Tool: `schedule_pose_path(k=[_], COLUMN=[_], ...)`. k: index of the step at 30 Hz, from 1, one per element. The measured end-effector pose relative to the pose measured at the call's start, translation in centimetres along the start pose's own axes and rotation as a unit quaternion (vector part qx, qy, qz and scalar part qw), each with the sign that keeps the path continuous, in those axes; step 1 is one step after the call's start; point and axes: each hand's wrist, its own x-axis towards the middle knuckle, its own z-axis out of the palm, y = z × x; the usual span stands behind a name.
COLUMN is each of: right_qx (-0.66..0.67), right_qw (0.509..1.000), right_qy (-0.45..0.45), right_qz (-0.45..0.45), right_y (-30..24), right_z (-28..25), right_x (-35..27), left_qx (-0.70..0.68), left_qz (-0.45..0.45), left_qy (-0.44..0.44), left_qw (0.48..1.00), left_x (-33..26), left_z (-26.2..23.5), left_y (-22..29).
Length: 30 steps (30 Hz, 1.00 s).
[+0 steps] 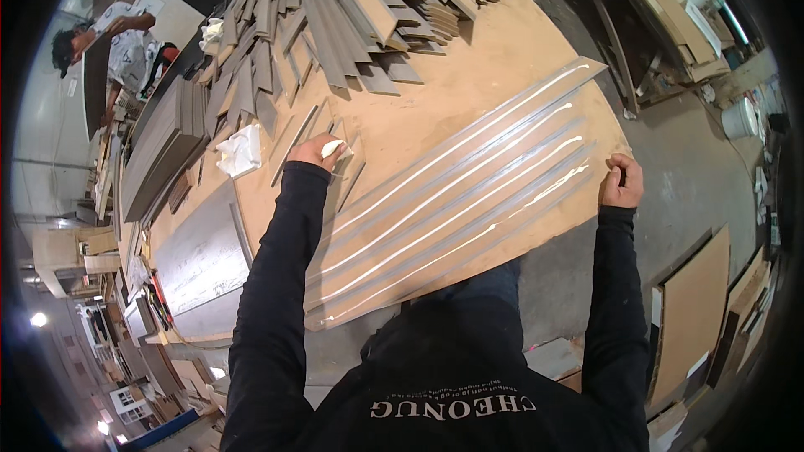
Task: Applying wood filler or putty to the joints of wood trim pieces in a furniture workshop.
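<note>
My left hand (315,152) is closed around a small white thing (332,149) whose kind I cannot make out. It is above the worktable, beside several thin narrow strips (352,182). Several long white lines of glue (469,169) run slantwise along grey-banded brown strips (502,130) laid side by side in front of me. At their right end my right hand (621,182) is curled closed by the table edge. Whatever its fingers may hold is hidden.
Piled grey-brown strips (335,25) cover the far side of the worktable (494,50). A crumpled white cloth or paper (240,151) and a grey sheet (201,243) lie at left. Another person (126,42) handles a panel at far left. Boards (691,310) lean at right, near a white bucket (739,118).
</note>
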Motion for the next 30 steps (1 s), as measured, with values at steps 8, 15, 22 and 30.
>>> schedule_pose_path(k=[8,15,22,30], right_qx=[-0.018,0.0,0.012,0.041], right_qw=[1.0,1.0,1.0,0.999], right_qy=[-0.009,-0.008,-0.008,-0.003], right_qz=[-0.003,0.006,0.023,0.012], right_y=[0.3,0.6,1.0,0.5], right_z=[-0.1,-0.1,0.0,0.2], right_x=[0.0,-0.1,-0.3,-0.3], left_qx=[0.052,0.057,0.06,0.089], left_qz=[0.042,0.019,-0.009,-0.037], left_qy=[-0.004,-0.03,-0.056,-0.077], left_qw=[0.998,0.998,0.997,0.992], left_x=[0.8,-2.4,-7.4,-9.9], left_z=[0.3,-0.8,-2.5,-5.4], left_y=[1.1,0.4,-0.8,-3.0])
